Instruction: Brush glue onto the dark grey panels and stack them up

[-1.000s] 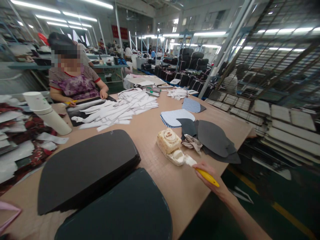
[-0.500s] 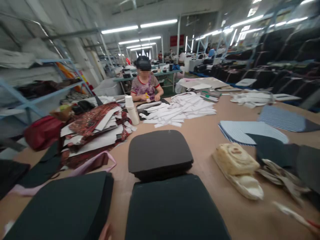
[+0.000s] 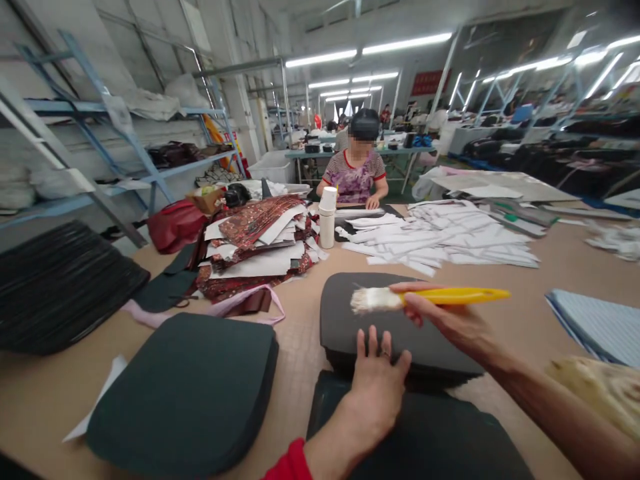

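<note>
My right hand point(image 3: 445, 320) grips a yellow-handled brush point(image 3: 430, 297) whose white bristles hang just over a stack of dark grey foam panels point(image 3: 350, 313) in the middle of the table. My left hand point(image 3: 377, 377) lies flat with its fingers spread on the near edge of that stack. A second dark panel point(image 3: 425, 433) lies below my arms at the table's front.
Another dark panel stack point(image 3: 190, 387) lies at the front left, black material point(image 3: 55, 280) at far left. Patterned fabric and card pieces point(image 3: 255, 247), a white cup stack point(image 3: 327, 217) and white strips point(image 3: 440, 237) lie farther back. A person point(image 3: 357, 173) works at the far end. Striped pieces point(image 3: 600, 323) lie at right.
My view has swung left. The right hand has brought the brush from the glue tub at right up over the grey stack. My left hand has come in and laid itself on the stack.
</note>
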The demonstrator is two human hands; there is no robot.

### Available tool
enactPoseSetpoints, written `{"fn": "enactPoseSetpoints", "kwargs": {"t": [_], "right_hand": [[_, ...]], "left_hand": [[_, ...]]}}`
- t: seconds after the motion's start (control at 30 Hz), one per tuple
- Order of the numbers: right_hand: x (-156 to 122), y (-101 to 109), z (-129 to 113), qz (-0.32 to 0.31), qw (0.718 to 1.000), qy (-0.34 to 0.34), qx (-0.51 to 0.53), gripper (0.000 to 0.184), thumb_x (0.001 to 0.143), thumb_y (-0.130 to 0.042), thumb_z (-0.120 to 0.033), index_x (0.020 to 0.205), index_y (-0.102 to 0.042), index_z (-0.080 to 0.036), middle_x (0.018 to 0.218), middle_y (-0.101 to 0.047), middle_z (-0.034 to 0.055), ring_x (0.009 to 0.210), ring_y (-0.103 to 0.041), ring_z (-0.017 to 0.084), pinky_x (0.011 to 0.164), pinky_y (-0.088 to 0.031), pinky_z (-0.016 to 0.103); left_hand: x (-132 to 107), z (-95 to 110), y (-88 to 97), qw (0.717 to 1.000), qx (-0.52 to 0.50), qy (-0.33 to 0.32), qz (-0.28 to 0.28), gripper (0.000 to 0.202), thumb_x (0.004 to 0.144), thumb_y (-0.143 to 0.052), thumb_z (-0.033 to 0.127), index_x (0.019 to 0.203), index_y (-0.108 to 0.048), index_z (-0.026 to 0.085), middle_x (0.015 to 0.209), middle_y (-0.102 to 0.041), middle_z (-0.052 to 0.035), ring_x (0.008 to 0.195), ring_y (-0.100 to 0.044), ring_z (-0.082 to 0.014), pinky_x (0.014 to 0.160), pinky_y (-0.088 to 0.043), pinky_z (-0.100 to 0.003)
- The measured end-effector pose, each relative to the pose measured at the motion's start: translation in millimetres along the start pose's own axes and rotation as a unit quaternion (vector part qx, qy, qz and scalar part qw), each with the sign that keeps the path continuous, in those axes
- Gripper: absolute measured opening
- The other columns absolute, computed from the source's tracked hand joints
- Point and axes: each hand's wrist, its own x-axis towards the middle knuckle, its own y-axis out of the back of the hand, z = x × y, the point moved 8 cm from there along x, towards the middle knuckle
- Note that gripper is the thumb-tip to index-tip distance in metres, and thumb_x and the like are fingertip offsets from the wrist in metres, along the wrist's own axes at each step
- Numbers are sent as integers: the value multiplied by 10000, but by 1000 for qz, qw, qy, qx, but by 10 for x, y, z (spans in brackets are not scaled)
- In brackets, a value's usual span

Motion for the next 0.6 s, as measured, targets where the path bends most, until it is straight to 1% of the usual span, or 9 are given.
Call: {"fn": "enactPoseSetpoints", "kwargs": {"t": [0.07,0.1,0.13,0.2,0.3,0.43,0.5,0.57,0.6], "right_hand": [[211,-415,-120,-60,998,5,23,454,693,-636,-576,913,-697,-184,698,-647,40,521,-526,106,474,-462,231],[274,-567,-129,-84,996,4,31,442,677,-654,-568,891,-696,-184,710,-650,39,522,-520,102,470,-455,224],[316,-681,-107,-99,994,-2,36,428,668,-665,-558,873,-694,-183,706,-647,36,522,-515,99,466,-447,218],[345,-837,-6,-117,992,-23,42,397,678,-662,-543,834,-686,-179,665,-630,26,523,-508,97,464,-433,210],[318,-1011,156,-142,987,-57,47,366,699,-646,-528,775,-673,-171,653,-619,23,563,-531,110,502,-446,212],[312,-1247,263,-206,975,-75,44,321,698,-660,-484,774,-670,-172,694,-636,22,639,-573,131,596,-480,229],[373,-1250,265,-191,978,-67,46,304,700,-660,-470,783,-668,-178,716,-644,23,664,-581,135,630,-488,237],[432,-1177,247,-150,986,-57,52,302,696,-657,-474,782,-663,-184,742,-654,29,674,-587,140,642,-494,248],[440,-1152,238,-142,987,-56,53,305,693,-655,-479,779,-663,-186,746,-657,33,670,-589,143,637,-497,252]], "left_hand": [[30,-116,-103,1000,-1,5,-30,468,861,-478,274,1322,-417,221,1466,-279,-170,1344,-156,-433,1049,-188,-636],[22,-153,-129,999,-8,1,-31,479,859,-479,272,1330,-405,226,1473,-261,-173,1346,-141,-439,1045,-188,-638],[9,-175,-142,999,-16,-6,-28,480,864,-464,266,1337,-395,225,1476,-249,-177,1347,-134,-439,1043,-187,-639],[-11,-196,-151,999,-33,-17,-12,462,876,-418,242,1337,-393,223,1476,-242,-182,1352,-133,-431,1040,-185,-637],[0,-198,-184,998,-49,-26,2,436,876,-402,249,1311,-425,248,1467,-267,-170,1354,-157,-416,1035,-183,-635],[31,-215,-244,998,-56,-19,-26,436,847,-479,278,1282,-462,264,1442,-325,-164,1344,-191,-417,1045,-148,-635],[24,-217,-215,997,-63,-22,-31,457,835,-504,266,1289,-457,249,1456,-292,-176,1351,-163,-421,1049,-142,-631],[15,-216,-175,997,-71,-27,-26,471,828,-515,262,1295,-453,235,1477,-242,-182,1358,-124,-425,1049,-148,-629],[14,-218,-172,997,-73,-27,-26,471,827,-517,265,1294,-456,234,1481,-234,-178,1360,-117,-424,1046,-151,-632]]}}
